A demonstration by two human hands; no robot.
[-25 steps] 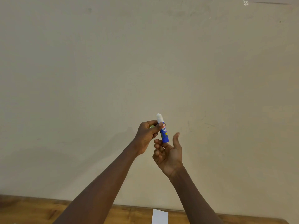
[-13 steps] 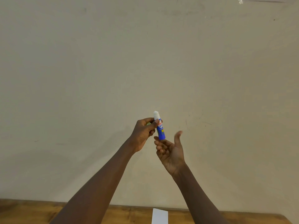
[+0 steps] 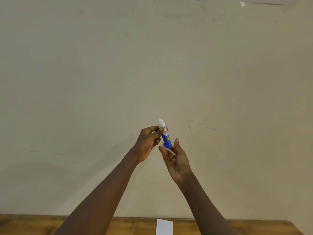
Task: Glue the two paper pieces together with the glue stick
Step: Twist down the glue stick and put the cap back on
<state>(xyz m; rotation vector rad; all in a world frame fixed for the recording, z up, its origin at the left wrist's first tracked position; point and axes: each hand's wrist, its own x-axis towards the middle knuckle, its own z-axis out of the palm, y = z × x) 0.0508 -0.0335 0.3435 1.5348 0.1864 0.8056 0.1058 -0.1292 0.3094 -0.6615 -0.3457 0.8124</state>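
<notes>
A blue glue stick (image 3: 166,137) with its white glue tip up is held upright in front of the wall. My left hand (image 3: 147,143) grips it near the top with thumb and fingers. My right hand (image 3: 176,160) is just below it, palm up and fingers spread, with the stick's bottom end at the fingertips; I cannot tell whether they touch. One white paper piece (image 3: 164,226) lies on the wooden table (image 3: 128,225) at the bottom edge of the view. A second paper piece is not in view.
A plain beige wall (image 3: 152,65) fills most of the view. Only the far strip of the wooden table shows at the bottom. Both forearms reach up from the bottom edge.
My right hand has opened a little and sits slightly lower under the stick. The left hand with the glue stick has barely moved. The view has tilted slightly.
</notes>
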